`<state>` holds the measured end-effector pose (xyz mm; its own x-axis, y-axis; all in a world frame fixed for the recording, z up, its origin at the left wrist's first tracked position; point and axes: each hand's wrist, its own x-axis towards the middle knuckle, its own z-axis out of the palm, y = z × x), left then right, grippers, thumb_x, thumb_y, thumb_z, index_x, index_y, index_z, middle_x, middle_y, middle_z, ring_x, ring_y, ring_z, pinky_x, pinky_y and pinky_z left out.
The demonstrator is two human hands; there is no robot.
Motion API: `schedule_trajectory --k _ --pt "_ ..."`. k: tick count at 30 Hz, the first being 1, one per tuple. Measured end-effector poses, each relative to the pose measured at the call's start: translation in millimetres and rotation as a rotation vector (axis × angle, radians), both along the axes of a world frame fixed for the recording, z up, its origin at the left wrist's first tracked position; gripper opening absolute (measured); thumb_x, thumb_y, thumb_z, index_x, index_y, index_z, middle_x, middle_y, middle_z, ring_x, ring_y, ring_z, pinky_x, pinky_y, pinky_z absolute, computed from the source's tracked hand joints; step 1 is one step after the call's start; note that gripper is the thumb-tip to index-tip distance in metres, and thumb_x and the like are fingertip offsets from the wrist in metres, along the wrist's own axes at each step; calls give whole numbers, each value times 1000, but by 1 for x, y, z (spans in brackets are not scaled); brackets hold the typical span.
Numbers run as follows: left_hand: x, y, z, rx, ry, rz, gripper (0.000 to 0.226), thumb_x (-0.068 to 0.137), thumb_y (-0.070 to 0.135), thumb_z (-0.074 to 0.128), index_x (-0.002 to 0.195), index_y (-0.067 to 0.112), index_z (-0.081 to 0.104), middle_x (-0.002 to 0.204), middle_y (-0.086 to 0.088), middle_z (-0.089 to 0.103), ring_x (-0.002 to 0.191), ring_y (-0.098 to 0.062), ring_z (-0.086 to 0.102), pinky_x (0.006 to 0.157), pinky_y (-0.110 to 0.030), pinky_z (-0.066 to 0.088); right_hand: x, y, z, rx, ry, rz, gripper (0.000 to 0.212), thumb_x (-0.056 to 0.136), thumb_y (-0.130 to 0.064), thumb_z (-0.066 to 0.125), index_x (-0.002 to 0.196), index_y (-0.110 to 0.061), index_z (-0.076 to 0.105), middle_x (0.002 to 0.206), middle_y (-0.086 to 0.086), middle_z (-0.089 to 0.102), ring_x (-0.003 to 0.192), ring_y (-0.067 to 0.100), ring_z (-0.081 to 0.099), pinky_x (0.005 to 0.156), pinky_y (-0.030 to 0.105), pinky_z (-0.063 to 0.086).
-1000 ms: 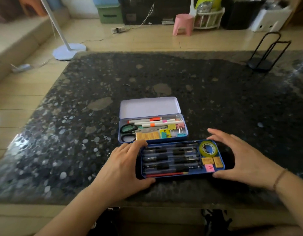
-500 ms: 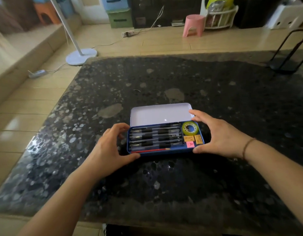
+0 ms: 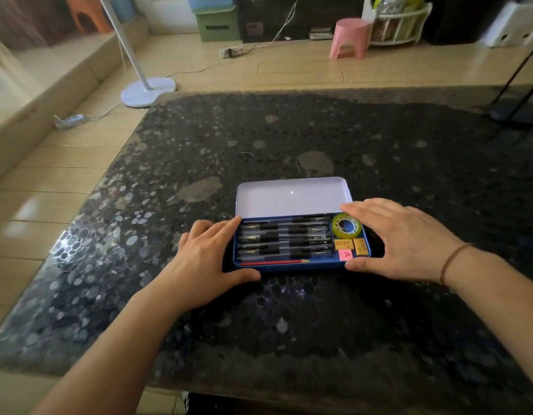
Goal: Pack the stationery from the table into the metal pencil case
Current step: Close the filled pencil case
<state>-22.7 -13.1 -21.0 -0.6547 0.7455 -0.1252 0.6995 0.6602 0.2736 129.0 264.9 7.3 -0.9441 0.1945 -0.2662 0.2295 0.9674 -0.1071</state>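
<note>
Two hands frame the metal pencil case [image 3: 301, 266], one view only, head camera. Case sits on the dark speckled table [image 3: 289, 339], roughly centre, just toward 12 o'clock from my wrists. Lid [image 3: 292, 196] is hinged open, lying back at 12 o'clock of the tray.

My left hand [image 3: 204, 265] is at the case's 9 o'clock end: fingers [image 3: 226, 230] stretched fairly straight along the short wall, thumb lying at the front corner, near 7 o'clock. Spread wide, more bracing than gripping; nothing pinched. My right hand [image 3: 400, 239] mirrors it at 3 o'clock: fingers reach over the far right corner by the lid hinge, thumb presses the front wall near 5 o'clock. Also wide, cupping the end; I can't tell how firm the contact is.

Why so: both hands at the short ends steady and square the tray, likely seating it before the lid comes down.

Inside the tray: black pens [image 3: 284, 239] laid lengthwise in rows filling the left and middle, a red pencil [image 3: 274, 262] along the front wall at 6 o'clock, a yellow-green tape roll [image 3: 346, 226] in the 2 o'clock corner just beside my right fingers, two yellow erasers [image 3: 352, 244] and a pink one [image 3: 346, 254] at 4 o'clock.

No loose stationery visible on the table, so I judge packing nearly finished; closing the lid looks like what remains.
</note>
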Motion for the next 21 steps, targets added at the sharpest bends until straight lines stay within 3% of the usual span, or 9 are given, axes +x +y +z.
schedule_trajectory --k 5,12,15,18,21 --pt "-7 5 0 65 -45 78 110 52 90 46 145 34 30 137 12 37 123 -15 27 108 -44 30 -5 -3 -6 63 11 16 99 67 -86 40 148 -34 14 153 -11 23 137 9 22 110 39 30" --pt "-1 10 4 48 -60 202 104 50 76 70 141 40 36 131 11 32 125 -17 22 108 -44 24 -6 -4 -16 7 37 -15 94 70 -79 48 147 -36 14 152 -12 23 135 11 24 107 39 31" --pt "-5 11 7 66 -222 214 97 54 78 65 138 39 38 136 12 33 129 -17 25 110 -45 28 -4 1 -18 -56 23 -49 101 65 -83 48 147 -38 10 153 -12 21 136 10 21 109 39 29" --pt "-6 16 13 312 -481 243 71 67 76 45 128 39 44 123 22 51 114 1 49 105 -36 40 -9 10 -17 -356 164 -237 103 61 -83 47 148 -40 9 152 -9 28 138 12 23 111 43 29" --pt "-7 29 17 540 -711 379 57 76 71 32 125 44 44 122 23 52 108 8 51 98 -23 40 -26 11 -17 -716 245 -458 89 72 -76 37 149 -40 10 154 -6 30 133 12 35 108 40 31"
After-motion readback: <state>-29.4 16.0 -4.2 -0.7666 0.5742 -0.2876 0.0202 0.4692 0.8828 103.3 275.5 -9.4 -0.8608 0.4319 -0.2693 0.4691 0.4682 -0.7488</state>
